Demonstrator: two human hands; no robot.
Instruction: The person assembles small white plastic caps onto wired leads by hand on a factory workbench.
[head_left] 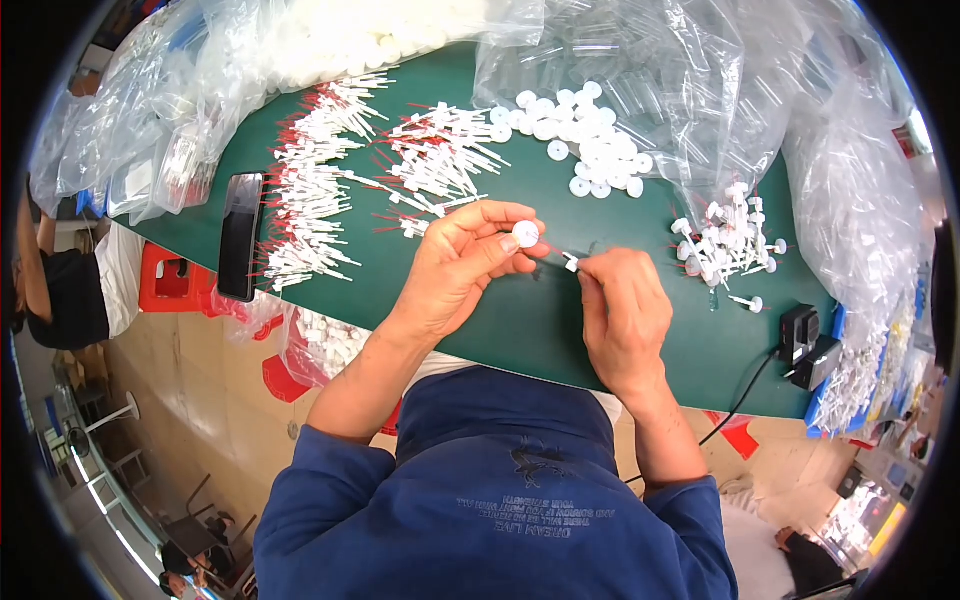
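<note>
Near the front of the green table [500, 340], my left hand [455, 265] pinches a small white round disc [525, 234] between thumb and fingers. To its right my right hand [630, 315] is closed on a small white plastic piece [571, 262] at its fingertips. A thin line, perhaps a wire, runs from that piece toward my left hand; its far end is hard to make out. The two pieces are apart. Beyond my hands lie a pile of white discs [590, 140] and a bunch of white sticks with red wires [440, 150].
A long row of white sticks with red wires [310, 180] lies at left beside a black phone [240, 235]. White pieces with discs on them [725, 240] form a pile at right, near black devices [805, 345] with a cable. Clear plastic bags [660, 80] line the far edge.
</note>
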